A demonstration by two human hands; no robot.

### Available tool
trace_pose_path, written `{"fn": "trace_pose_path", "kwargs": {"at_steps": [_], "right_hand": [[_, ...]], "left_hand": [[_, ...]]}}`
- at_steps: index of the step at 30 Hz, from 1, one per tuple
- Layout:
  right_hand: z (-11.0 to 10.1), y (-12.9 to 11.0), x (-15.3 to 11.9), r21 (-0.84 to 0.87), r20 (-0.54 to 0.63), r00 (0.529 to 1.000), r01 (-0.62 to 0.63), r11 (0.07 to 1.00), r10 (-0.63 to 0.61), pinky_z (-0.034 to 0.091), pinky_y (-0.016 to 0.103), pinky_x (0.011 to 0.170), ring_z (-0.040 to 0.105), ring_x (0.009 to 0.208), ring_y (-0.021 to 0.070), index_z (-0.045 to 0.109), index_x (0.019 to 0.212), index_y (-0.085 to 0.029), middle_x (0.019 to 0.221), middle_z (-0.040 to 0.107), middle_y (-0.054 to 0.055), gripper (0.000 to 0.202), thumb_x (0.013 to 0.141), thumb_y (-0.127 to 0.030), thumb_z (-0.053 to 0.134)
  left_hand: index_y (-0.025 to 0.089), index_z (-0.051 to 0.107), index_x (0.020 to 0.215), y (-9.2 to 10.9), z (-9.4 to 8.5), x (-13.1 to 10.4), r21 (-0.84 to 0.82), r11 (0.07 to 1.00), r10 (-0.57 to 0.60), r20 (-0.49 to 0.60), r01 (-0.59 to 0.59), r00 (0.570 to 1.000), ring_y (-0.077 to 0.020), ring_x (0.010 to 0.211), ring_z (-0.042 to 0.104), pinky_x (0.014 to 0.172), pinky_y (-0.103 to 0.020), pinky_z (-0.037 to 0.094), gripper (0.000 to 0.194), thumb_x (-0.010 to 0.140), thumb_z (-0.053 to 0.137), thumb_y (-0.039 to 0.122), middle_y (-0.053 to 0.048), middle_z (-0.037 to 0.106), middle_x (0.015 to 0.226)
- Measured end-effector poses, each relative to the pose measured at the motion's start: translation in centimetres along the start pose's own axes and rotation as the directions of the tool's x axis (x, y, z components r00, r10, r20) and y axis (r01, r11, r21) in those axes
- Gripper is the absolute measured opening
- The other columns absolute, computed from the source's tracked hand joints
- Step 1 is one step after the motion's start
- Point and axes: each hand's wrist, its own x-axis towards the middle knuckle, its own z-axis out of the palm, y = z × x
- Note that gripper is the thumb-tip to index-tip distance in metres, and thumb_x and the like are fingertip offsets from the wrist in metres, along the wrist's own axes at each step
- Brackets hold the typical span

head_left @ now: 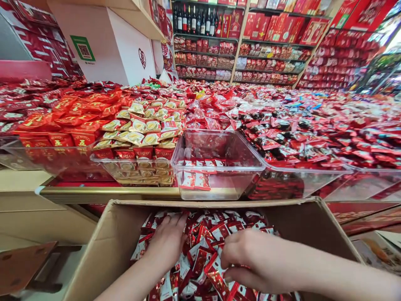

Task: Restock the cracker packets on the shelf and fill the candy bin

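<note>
The red-and-white candy packets (203, 255) are pressed by both hands inside the cardboard box (106, 246). The left hand (167, 242) is laid flat, fingers spread, on the packets at the box's left side; nothing is seen clasped. The right hand (250, 261) is curled over packets at the box's right side, though whether any is pinched cannot be told. Just beyond the box's far rim, a clear plastic bin (219, 165) with few packets is seen.
</note>
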Motion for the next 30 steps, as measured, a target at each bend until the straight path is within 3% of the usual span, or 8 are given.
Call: {"fn": "trace_pose_path", "kwargs": {"at_steps": [5, 10, 14, 17, 20, 23, 27, 30], "right_hand": [[4.5, 4.4, 0.1, 0.075, -0.002, 0.991, -0.137, 0.988, 0.137, 0.042, 0.021, 0.063, 0.056, 0.068, 0.0119, 0.064, 0.084, -0.017, 0.076, 0.065, 0.004, 0.018, 0.079, -0.023, 0.048], [5.0, 4.6, 0.5, 0.254, -0.078, 0.950, -0.273, 0.928, 0.302, 0.043, 0.023, 0.064, 0.056, 0.071, 0.0145, 0.061, 0.097, -0.018, 0.083, 0.065, 0.005, 0.027, 0.074, -0.032, 0.056], [5.1, 3.9, 1.7, 0.605, -0.171, 0.906, -0.213, 0.767, 0.387, 0.043, 0.022, 0.063, 0.054, 0.073, 0.0134, 0.054, 0.108, -0.017, 0.089, 0.061, 0.005, 0.052, 0.065, -0.042, 0.066], [4.9, 3.4, 2.4, 0.794, -0.134, 0.908, -0.141, 0.591, 0.398, 0.038, 0.019, 0.055, 0.048, 0.058, 0.0083, 0.059, 0.081, -0.014, 0.067, 0.058, 0.000, 0.029, 0.071, -0.041, 0.060], [4.6, 3.1, 2.6, 0.879, -0.149, 0.863, -0.108, 0.464, 0.482, 0.032, 0.019, 0.050, 0.039, 0.050, 0.0054, 0.055, 0.066, -0.013, 0.055, 0.049, -0.004, 0.033, 0.070, -0.045, 0.060], [4.5, 3.0, 2.8, 0.944, -0.147, 0.816, -0.053, 0.327, 0.558, 0.029, 0.019, 0.047, 0.035, 0.048, 0.0044, 0.050, 0.062, -0.013, 0.053, 0.046, -0.005, 0.040, 0.065, -0.051, 0.063], [4.8, 2.8, 2.9, 0.972, -0.098, 0.809, -0.047, 0.230, 0.580, 0.027, 0.019, 0.047, 0.037, 0.048, 0.0046, 0.050, 0.065, -0.014, 0.054, 0.047, -0.005, 0.043, 0.059, -0.053, 0.066], [4.6, 2.8, 2.9, 0.958, -0.140, 0.821, -0.030, 0.286, 0.553, 0.028, 0.020, 0.050, 0.037, 0.050, 0.0047, 0.051, 0.065, -0.013, 0.055, 0.047, -0.005, 0.041, 0.061, -0.051, 0.066]], "left_hand": [[0.013, 0.057, 0.114, 0.4, -0.1, 1.9, -0.034, 0.999, -0.023, 0.019, 0.024, 1.000, -0.0319, 0.108, 0.046, 0.092, -0.040, 0.032, 0.052, 0.062, 0.060, 0.009, -0.016, 0.057, 0.115], [0.019, 0.068, 0.082, 0.9, -1.9, 0.4, -0.153, 0.988, -0.002, 0.060, 0.012, 0.998, -0.0208, 0.082, 0.059, 0.072, -0.028, 0.043, 0.018, 0.071, 0.054, 0.019, -0.005, 0.066, 0.085], [0.022, 0.067, 0.073, 2.8, -3.0, -1.2, -0.362, 0.929, 0.098, 0.062, -0.069, 0.993, -0.0162, 0.072, 0.058, 0.066, -0.023, 0.042, 0.022, 0.078, 0.049, 0.032, -0.001, 0.065, 0.073], [0.018, 0.066, 0.062, 3.8, -2.7, -2.0, -0.638, 0.770, 0.034, 0.016, -0.016, 0.999, -0.0158, 0.062, 0.052, 0.060, -0.023, 0.040, 0.026, 0.074, 0.056, 0.039, -0.001, 0.061, 0.062], [0.017, 0.067, 0.066, 4.4, -2.2, -2.3, -0.896, 0.429, -0.123, 0.065, 0.113, 0.990, -0.0137, 0.057, 0.051, 0.057, -0.023, 0.041, 0.029, 0.069, 0.061, 0.045, 0.000, 0.061, 0.060], [0.018, 0.065, 0.087, 5.1, -2.1, -2.5, -0.984, 0.119, -0.162, 0.112, 0.132, 0.980, -0.0167, 0.069, 0.059, 0.068, -0.027, 0.045, 0.035, 0.061, 0.070, 0.042, -0.001, 0.067, 0.075], [0.016, 0.064, 0.083, 6.0, -2.4, -2.8, -0.977, 0.149, -0.121, 0.135, 0.152, 0.983, -0.0203, 0.076, 0.062, 0.070, -0.028, 0.048, 0.034, 0.056, 0.076, 0.033, -0.003, 0.070, 0.075], [0.017, 0.063, 0.084, 5.9, -2.3, -2.9, -0.982, 0.123, -0.142, 0.125, 0.143, 0.982, -0.0190, 0.074, 0.062, 0.071, -0.028, 0.049, 0.033, 0.058, 0.075, 0.033, -0.001, 0.070, 0.076]]}}
